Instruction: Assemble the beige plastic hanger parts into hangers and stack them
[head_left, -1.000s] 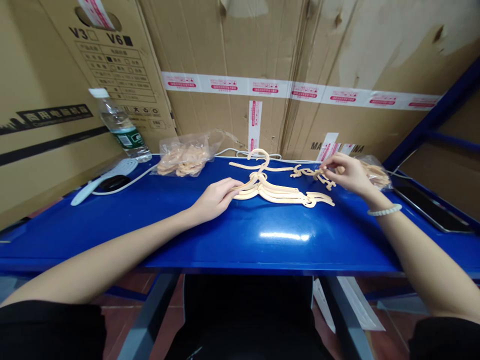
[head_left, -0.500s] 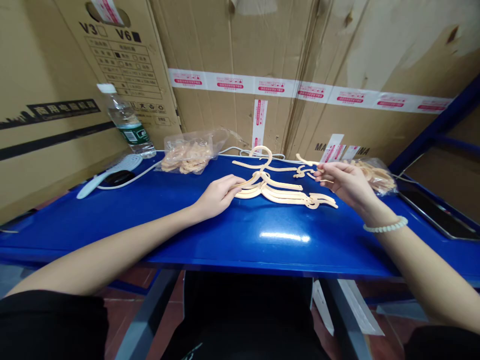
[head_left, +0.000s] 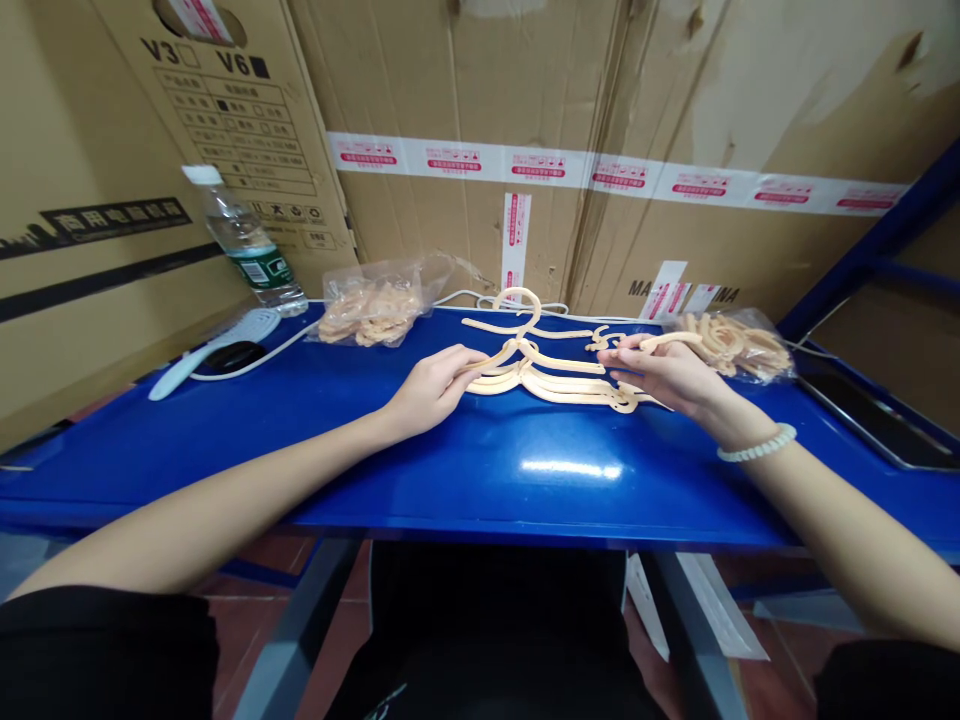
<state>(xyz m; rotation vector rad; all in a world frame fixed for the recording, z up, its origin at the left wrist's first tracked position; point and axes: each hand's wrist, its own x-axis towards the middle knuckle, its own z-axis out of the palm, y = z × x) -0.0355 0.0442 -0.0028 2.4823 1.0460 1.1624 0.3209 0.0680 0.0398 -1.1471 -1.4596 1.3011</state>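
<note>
My left hand point(head_left: 433, 390) is closed in a pinch on the left arm of a beige hanger point(head_left: 564, 362), whose hook stands up towards the back. My right hand point(head_left: 675, 378) has its fingers pinched around a curved beige hanger piece point(head_left: 670, 341), close to the right end of that hanger. Whether the two touch is unclear. Below the held hanger, more beige hanger parts point(head_left: 570, 387) lie stacked on the blue table point(head_left: 450, 480). Behind it rest a long hanger arm point(head_left: 562, 333) and some small curled pieces point(head_left: 600, 340).
Clear bags of beige parts lie at the back left point(head_left: 373, 308) and behind my right hand point(head_left: 742, 345). Further left are a water bottle point(head_left: 255, 255), a pale brush point(head_left: 214, 352) and a white cable. A dark phone-like slab point(head_left: 881, 415) lies right. Cardboard boxes point(head_left: 435, 220) wall the back.
My right hand has moved left, bringing its beige piece to the right end of the hanger. My left hand keeps its hold. The view has shifted slightly.
</note>
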